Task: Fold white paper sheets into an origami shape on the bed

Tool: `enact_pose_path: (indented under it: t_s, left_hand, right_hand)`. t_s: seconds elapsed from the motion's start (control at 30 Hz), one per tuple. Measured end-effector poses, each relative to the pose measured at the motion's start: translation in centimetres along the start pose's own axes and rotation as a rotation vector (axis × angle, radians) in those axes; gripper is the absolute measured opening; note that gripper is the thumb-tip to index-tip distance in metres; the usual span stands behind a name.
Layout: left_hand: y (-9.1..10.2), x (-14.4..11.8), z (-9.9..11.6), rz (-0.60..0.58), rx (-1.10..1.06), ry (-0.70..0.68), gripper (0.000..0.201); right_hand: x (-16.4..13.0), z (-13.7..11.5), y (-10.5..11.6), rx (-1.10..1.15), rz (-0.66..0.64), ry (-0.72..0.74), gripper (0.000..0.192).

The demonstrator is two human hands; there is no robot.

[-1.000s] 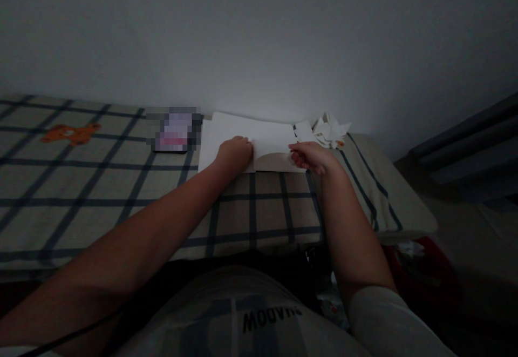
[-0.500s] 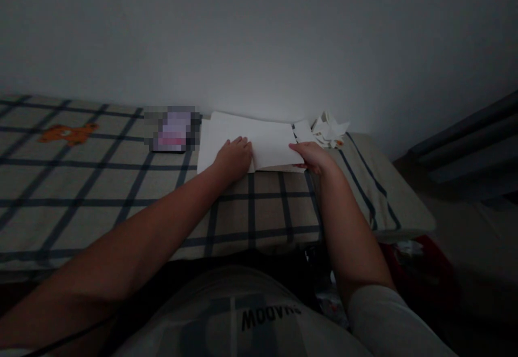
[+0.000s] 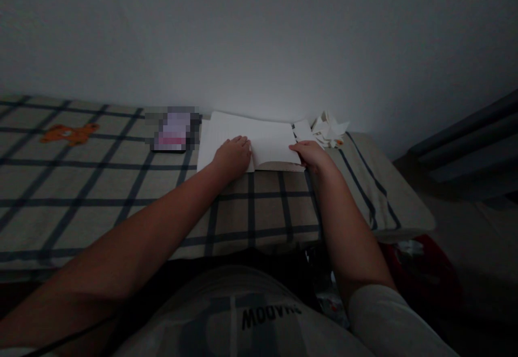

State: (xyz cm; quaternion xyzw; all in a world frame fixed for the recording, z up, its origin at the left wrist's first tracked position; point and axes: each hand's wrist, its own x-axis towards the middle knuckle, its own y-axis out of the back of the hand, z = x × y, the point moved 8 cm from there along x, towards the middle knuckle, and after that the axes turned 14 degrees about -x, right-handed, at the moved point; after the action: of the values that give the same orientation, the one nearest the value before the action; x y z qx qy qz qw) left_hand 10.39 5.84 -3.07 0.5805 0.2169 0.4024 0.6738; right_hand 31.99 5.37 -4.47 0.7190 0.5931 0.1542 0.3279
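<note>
The left hand (image 3: 233,157) lies unclenched on an open book (image 3: 208,143); the right hand (image 3: 313,155) pinches a page (image 3: 273,143), apparently leafing, which calls for gentle lifting.

A pale grey shirt (image 3: 210,322) it was, darker bluish blocks showed across the front, a light stripe (image 3: 233,319) ran through, bold dark lettering (image 3: 270,316) spelled SHADOW upside down, the right sleeve (image 3: 380,308) came short and plain, a thin dark cord (image 3: 68,336) lined the left arm (image 3: 133,254)!
</note>
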Motion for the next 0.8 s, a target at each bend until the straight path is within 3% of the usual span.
enact_pose_path:
  t_s: [0.4,0.8]
  left_hand:
    - [0.2,0.0,0.3,-0.005,0.033,0.003,0.046]
    - [0.7,-0.7,0.7,0.010,0.033,-0.009,0.040]
  right_hand:
    - [0.3,0.7,0.3,0.080,-0.017,-0.027,0.024]
    - [-0.6,-0.2,0.8,-0.081,-0.032,0.020,0.035]
